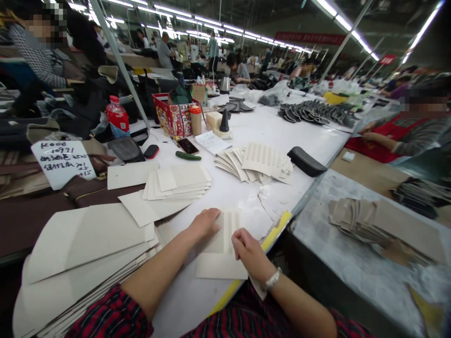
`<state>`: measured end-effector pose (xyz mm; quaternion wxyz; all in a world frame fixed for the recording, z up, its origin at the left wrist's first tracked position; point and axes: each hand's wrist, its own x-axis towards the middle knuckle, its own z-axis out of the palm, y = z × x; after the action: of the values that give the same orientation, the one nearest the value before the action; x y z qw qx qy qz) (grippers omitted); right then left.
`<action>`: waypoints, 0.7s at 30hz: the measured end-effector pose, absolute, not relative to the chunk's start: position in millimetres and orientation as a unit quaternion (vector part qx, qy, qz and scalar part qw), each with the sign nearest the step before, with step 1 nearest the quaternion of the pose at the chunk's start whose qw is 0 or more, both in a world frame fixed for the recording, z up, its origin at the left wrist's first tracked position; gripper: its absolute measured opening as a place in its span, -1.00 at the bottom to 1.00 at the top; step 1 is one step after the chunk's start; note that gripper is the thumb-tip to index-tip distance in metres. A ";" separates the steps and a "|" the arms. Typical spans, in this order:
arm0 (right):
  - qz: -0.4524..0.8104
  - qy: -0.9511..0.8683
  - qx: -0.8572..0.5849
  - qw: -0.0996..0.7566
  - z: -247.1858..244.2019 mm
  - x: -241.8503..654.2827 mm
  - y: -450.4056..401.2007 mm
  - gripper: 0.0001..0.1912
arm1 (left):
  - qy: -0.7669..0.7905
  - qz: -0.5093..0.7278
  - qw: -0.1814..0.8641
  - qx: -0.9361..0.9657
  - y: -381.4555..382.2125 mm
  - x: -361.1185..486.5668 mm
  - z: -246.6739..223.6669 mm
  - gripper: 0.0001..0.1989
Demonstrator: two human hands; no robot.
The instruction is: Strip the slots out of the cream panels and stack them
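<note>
A cream piece with raised strips (228, 230) lies on the white table in front of me. My left hand (207, 222) rests on its left edge, fingers bent together near the top corner. Over its right side is my right hand (246, 246), its fingers curled; what they hold, if anything, is too small to make out. A plain cream piece (220, 266) lies just below, at the table edge. Beyond my hands sits a fanned pile of striped pieces (264, 160). Stacked small cream panels (179, 180) lie to the upper left.
Large cream panels (88, 234) spread at the left. Farther back are a phone (188, 146), a green cutter (188, 156), a red basket (172, 117), a cup (196, 121) and a black case (306, 161). A person in a red apron (394, 136) sits at the right.
</note>
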<state>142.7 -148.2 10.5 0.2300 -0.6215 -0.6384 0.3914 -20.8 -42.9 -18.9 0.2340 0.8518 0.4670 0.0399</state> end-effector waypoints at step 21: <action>0.319 -0.639 -0.700 0.005 -25.8 133.8 -11.8 -0.80 | 0.509 0.033 0.244 0.825 -6.1 -0.6 -26.0 -0.94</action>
<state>133.8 -11.8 -25.8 0.0054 -0.6999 -0.6390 0.3192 -0.6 -6.1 -26.0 0.2437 0.8248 0.5091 0.0333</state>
